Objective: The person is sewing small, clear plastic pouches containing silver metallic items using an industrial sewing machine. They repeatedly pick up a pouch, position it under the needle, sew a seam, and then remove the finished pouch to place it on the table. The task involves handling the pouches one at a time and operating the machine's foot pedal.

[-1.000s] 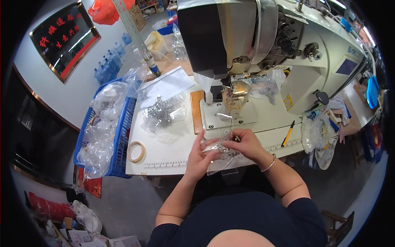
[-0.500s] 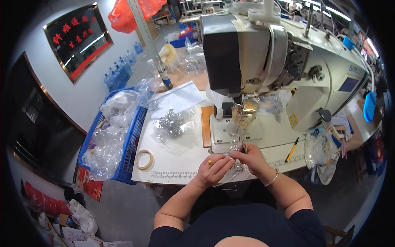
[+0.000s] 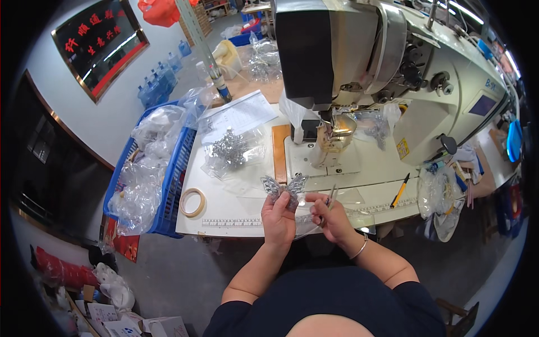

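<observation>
Held up near the table's front edge is a silver, glittery butterfly ornament [image 3: 297, 184]. My left hand [image 3: 278, 220] pinches its lower part, with the thumb across the front and both wings showing above. To the right, my right hand [image 3: 336, 222] is curled around small metal scissors [image 3: 334, 192], their pointed tips upward; the fingers partly cover them. The scissors are apart from the butterfly. A pile of silver pieces [image 3: 229, 147] lies on clear plastic farther left on the white tabletop [image 3: 230, 194].
A large sewing machine [image 3: 418, 121] stands ahead and right. On the left are a blue basket [image 3: 175, 178] of plastic bags and a tape roll [image 3: 193, 202]. A ruler strip [image 3: 236, 223] runs along the front edge; a yellow-black pen [image 3: 400, 191] lies right.
My hands were together below the machine. My left hand has moved left and turned, now showing the butterfly; my right hand is apart from it with the scissors. The view has shifted slightly.
</observation>
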`<state>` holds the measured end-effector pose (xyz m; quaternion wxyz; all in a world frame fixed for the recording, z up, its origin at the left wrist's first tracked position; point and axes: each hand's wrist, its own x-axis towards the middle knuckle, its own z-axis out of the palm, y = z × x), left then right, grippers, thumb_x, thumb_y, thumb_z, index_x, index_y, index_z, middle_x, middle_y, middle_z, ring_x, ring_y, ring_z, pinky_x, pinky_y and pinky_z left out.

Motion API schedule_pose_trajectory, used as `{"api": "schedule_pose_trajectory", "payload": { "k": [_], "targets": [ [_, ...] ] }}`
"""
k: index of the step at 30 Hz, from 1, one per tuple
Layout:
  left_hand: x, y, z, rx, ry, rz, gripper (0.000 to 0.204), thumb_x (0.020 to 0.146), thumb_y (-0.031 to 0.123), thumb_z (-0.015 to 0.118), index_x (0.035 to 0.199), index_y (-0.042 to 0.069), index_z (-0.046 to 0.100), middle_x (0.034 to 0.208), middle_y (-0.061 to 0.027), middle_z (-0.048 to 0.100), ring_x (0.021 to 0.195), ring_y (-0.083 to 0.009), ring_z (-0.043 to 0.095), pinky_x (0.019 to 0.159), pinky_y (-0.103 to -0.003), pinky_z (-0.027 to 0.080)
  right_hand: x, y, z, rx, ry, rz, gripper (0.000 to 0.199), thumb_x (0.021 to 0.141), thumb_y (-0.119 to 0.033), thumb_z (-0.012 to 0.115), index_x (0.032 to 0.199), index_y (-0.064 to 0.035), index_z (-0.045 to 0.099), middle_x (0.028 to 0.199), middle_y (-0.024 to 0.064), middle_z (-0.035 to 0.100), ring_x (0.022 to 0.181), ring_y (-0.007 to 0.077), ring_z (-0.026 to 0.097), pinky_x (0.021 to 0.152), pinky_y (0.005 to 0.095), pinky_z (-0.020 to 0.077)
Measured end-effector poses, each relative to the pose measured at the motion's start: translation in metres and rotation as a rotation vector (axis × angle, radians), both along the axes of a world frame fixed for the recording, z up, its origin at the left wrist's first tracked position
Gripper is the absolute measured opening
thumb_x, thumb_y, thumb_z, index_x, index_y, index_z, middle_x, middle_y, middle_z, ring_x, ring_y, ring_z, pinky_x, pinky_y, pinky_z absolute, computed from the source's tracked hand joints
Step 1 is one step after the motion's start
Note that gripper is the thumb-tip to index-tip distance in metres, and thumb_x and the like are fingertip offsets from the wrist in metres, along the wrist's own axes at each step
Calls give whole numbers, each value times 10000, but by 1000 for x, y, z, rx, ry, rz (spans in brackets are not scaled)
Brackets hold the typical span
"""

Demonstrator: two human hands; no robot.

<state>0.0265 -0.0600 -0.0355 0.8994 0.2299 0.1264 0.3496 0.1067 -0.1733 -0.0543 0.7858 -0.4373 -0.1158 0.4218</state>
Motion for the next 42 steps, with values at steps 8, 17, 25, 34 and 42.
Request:
{"api": "schedule_pose_trajectory", "payload": {
  "k": [8, 17, 25, 34, 42],
  "targets": [
    [11, -18, -19, 328, 80, 178, 95, 849, -23, 574, 923, 17, 531, 864, -49, 583, 782, -107, 551, 726, -246, 455, -6, 10, 23, 14, -23, -229, 202, 777, -94, 711, 933, -23, 604, 775, 4, 601, 597, 50, 489, 522, 176, 370],
    [20, -23, -24, 377, 149, 238, 92, 838, 1, 607, 886, 19, 531, 826, -33, 576, 757, -88, 533, 694, -222, 439, 2, 12, 18, -27, 57, -231, 118, 771, -83, 708, 818, -11, 627, 687, 26, 590, 540, 71, 489, 487, 193, 363],
    [16, -16, -18, 616, 75, -78, 290, 832, -83, 532, 1105, 3, 486, 990, -69, 576, 940, -143, 565, 846, -274, 452, 26, -6, 36, -45, -78, -192, 122, 740, -73, 719, 737, -24, 607, 624, 22, 567, 515, 73, 467, 465, 188, 331],
    [83, 18, 18, 101, -160, -871, 476, 902, 193, 502, 1323, 37, 344, 1240, -123, 491, 1101, -243, 524, 900, -378, 455, 87, -34, 78, -111, -181, -147, 110, 729, -63, 710, 710, -32, 607, 626, 25, 564, 509, 97, 477, 462, 224, 337],
    [87, 10, 41, 489, -98, -678, 468, 873, 136, 520, 1318, 99, 380, 1286, -84, 448, 1154, -234, 480, 962, -402, 400, 123, -31, 98, -194, -272, -150, 124, 709, -65, 714, 676, -29, 599, 583, 28, 548, 477, 100, 469, 438, 234, 324]
  ]
}}
